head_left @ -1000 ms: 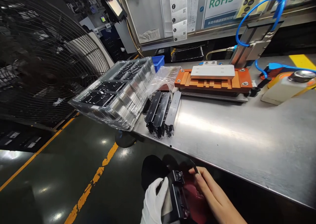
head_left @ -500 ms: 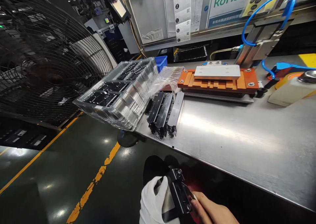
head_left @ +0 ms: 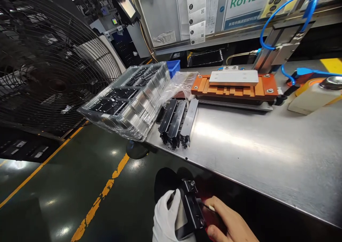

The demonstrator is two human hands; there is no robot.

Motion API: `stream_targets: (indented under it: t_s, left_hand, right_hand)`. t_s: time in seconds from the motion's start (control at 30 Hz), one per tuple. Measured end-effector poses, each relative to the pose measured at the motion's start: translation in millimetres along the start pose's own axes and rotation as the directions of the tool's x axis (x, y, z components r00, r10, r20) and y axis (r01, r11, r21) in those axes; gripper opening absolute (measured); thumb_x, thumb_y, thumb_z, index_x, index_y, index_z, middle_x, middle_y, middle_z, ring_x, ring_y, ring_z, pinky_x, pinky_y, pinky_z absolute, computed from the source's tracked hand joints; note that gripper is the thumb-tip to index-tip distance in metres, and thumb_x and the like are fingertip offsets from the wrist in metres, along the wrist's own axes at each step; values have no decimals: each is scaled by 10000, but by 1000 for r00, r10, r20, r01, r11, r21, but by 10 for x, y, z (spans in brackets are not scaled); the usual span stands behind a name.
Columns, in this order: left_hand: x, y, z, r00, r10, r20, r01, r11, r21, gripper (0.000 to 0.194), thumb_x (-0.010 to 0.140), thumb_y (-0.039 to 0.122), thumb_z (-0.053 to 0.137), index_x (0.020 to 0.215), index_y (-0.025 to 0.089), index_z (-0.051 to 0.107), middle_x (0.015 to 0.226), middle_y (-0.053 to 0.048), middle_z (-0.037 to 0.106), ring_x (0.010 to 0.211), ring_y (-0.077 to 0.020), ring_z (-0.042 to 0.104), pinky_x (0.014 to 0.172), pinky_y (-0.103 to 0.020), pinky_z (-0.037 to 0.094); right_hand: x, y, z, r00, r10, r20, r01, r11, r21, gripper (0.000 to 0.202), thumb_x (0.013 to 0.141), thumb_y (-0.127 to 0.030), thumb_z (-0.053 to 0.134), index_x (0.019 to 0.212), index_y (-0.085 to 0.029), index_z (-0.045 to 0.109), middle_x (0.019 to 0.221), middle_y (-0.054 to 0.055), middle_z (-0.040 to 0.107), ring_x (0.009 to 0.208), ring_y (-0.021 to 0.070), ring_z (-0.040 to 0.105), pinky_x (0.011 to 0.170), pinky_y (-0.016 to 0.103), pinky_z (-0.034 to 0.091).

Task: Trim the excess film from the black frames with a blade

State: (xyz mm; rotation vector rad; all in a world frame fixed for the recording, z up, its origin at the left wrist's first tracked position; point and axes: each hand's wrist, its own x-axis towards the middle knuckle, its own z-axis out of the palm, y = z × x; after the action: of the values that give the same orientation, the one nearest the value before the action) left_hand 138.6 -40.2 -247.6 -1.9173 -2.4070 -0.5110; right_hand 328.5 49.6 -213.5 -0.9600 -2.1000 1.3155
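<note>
In a white glove, my left hand [head_left: 166,217] is closed around a black plastic part [head_left: 190,208] in front of the table's edge. The part is long-edged and glossy, with a round fitting at each visible end and a smooth grey-looking face under my thumb. At its right side is my bare right hand [head_left: 229,220], thumb and forefinger bent around a thin knife-like tool [head_left: 209,207]. The tool's front end meets the part's edge, and most of its handle is hidden in my hand. Several black plastic bars [head_left: 177,122] lie side by side on the metal table [head_left: 253,146].
A film-wrapped clear tray [head_left: 125,103] of black parts stands at the table's left end, with a blue bin [head_left: 173,67] behind. An orange fixture [head_left: 235,87] and a white bottle [head_left: 307,98] are farther back. A large fan [head_left: 57,83] stands left.
My right hand has opened its grip slightly, the thumb moving down away from the forefinger, and the tool has shifted along the part's edge. My left hand keeps its hold on the part.
</note>
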Motion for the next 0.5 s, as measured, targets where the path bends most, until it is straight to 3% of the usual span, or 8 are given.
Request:
stream_targets:
  t_s: [0.17,0.23,0.33,0.43,0.5]
  left_hand:
    - [18,53,2,1000,-20,-21,20,1000,-5,696,732,139,630,1395,290,486,1212,-128,603,1039,-298,648,845,-458,581]
    - [9,84,-5,997,-68,-38,67,997,-38,675,755,129,604,1392,318,484,1234,-123,582,1060,-299,641,885,-490,568]
    - [-18,67,-40,995,-96,-4,95,989,-117,741,770,104,571,1441,373,408,1324,-109,527,1153,-299,601,946,-505,542]
    - [-25,-43,-110,985,-25,173,70,964,-257,885,717,123,663,1495,372,319,1391,-103,496,1233,-310,557,1006,-477,508]
    - [-12,-126,-168,945,55,323,77,921,-382,991,672,157,756,1517,351,275,1433,-105,481,1281,-316,525,1051,-443,473]
  right_hand:
    - [36,46,37,950,-286,-125,236,921,-309,475,947,-512,529,583,-221,441,511,-44,505,472,107,507,457,223,372]
    - [16,44,14,974,-202,-100,175,957,-231,418,974,-476,490,636,-230,476,562,-39,545,503,110,540,486,215,411]
    - [-4,48,-47,999,37,-25,-38,999,-38,323,1031,-420,341,908,-266,597,794,-6,643,693,132,637,659,210,513]
    - [25,102,-76,998,61,-3,-61,998,-29,278,1024,-412,364,1074,-322,622,905,3,639,815,153,652,768,244,525]
    - [62,159,-60,999,50,-20,-51,998,-35,259,1011,-427,401,1074,-331,633,913,2,629,826,157,648,772,252,524]
